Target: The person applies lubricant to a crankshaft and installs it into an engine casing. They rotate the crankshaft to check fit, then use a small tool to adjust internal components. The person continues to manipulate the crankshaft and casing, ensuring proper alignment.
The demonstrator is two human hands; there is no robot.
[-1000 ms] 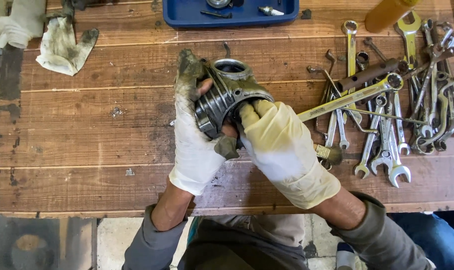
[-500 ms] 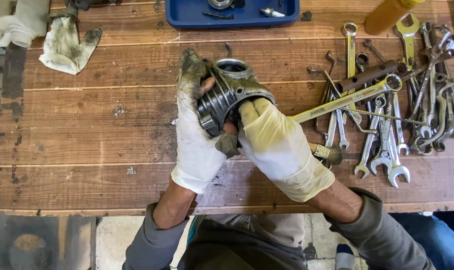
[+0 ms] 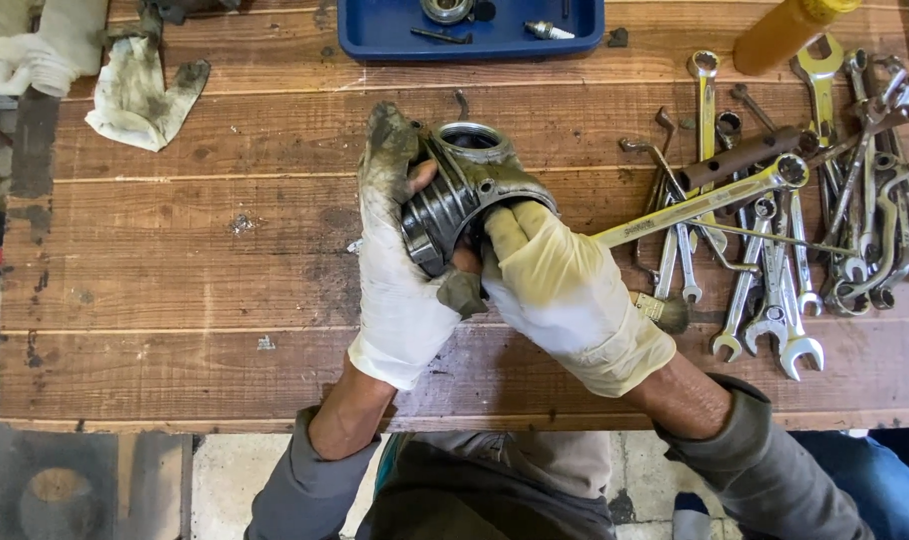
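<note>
Hands together over the middle of the brown wooden plank bench point(image 3: 175, 260), both in soiled white gloves. Left hand point(image 3: 400, 270) wraps the ribbed grey metal engine part point(image 3: 465, 195) from the left; right hand point(image 3: 565, 290) grips its lower right side, fingertips hidden behind it. Part's underside not visible. Pile of steel spanners point(image 3: 775, 240) lies right, partly overlapping. Blue plastic tray point(image 3: 375, 40) cut off at top edge.
</note>
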